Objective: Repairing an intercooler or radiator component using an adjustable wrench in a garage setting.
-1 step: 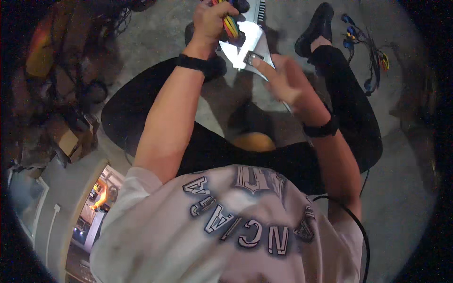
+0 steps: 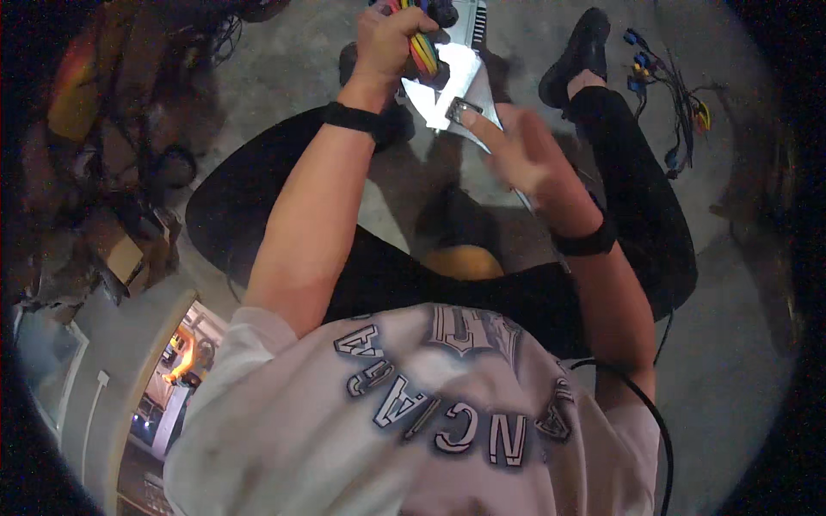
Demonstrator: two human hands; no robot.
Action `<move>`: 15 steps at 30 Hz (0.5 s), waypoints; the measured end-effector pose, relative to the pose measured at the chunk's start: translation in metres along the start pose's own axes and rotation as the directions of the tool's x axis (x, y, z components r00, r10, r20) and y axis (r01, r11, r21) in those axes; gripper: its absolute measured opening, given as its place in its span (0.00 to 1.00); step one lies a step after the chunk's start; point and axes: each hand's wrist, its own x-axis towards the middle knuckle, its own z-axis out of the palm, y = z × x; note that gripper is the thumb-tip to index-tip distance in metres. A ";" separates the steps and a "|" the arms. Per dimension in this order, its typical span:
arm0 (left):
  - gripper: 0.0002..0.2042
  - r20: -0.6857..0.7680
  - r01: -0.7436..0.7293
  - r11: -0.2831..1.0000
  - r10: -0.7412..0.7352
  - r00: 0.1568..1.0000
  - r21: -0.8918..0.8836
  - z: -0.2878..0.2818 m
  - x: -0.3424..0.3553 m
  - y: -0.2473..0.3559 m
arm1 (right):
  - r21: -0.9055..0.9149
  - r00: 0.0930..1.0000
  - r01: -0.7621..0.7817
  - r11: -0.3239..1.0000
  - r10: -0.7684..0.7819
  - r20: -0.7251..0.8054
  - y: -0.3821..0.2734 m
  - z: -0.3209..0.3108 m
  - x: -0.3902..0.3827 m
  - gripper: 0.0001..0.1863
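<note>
My left hand is raised at the top of the view, closed around a bundle of yellow, red and green wires. The wires run from a silver metal box held above the floor between my knees. My right hand reaches up to the box's lower edge with its fingers apart. Its fingertip touches a small square fitting on the metal. Both wrists wear black bands. I am seated, with black trousers and a white printed shirt filling the lower view.
A loose cable harness with blue connectors lies on the concrete floor at the upper right, beside my black shoe. Cardboard boxes and clutter crowd the left. A pale cabinet stands at the lower left. A black cord hangs by my right arm.
</note>
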 end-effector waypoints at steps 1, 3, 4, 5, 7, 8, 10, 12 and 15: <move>0.10 0.008 0.114 0.990 -0.114 0.993 -0.079 -0.001 0.005 -0.010 | 0.026 1.000 -0.010 1.000 0.009 0.007 0.001 -0.003 0.000 0.23; 0.11 0.027 0.149 0.984 -0.147 0.989 -0.101 0.001 0.005 -0.014 | 0.062 0.999 -0.044 0.997 0.043 0.017 0.007 -0.001 -0.002 0.23; 0.11 0.045 0.174 0.977 -0.170 0.985 -0.124 0.001 0.005 -0.016 | 0.038 0.999 -0.049 0.998 0.049 0.011 0.010 -0.001 0.000 0.23; 0.10 0.029 0.172 0.971 -0.169 0.985 -0.167 0.006 0.006 -0.011 | 0.011 0.999 -0.051 0.999 0.051 -0.006 0.010 -0.002 0.001 0.22; 0.10 0.007 0.151 0.972 -0.153 0.988 -0.178 0.016 0.000 -0.003 | 0.024 0.996 -0.083 0.996 0.083 -0.028 0.007 -0.004 -0.001 0.23; 0.09 -0.027 0.127 0.974 -0.135 0.990 -0.188 0.023 -0.004 0.004 | 0.033 0.993 -0.110 0.993 0.112 -0.040 0.005 -0.008 -0.003 0.23; 0.09 -0.034 0.182 0.970 -0.189 0.981 -0.159 0.009 0.003 -0.006 | -0.116 0.994 0.092 0.989 -0.084 0.065 -0.022 -0.021 -0.015 0.23; 0.09 -0.010 0.235 0.962 -0.238 0.971 -0.141 0.014 0.009 -0.009 | -0.242 0.953 0.289 0.926 -0.255 0.164 -0.012 -0.040 -0.010 0.23; 0.10 -0.013 0.203 0.964 -0.209 0.978 -0.173 0.017 0.008 -0.008 | -0.767 0.749 0.571 0.291 -0.568 0.342 0.021 -0.055 0.020 0.22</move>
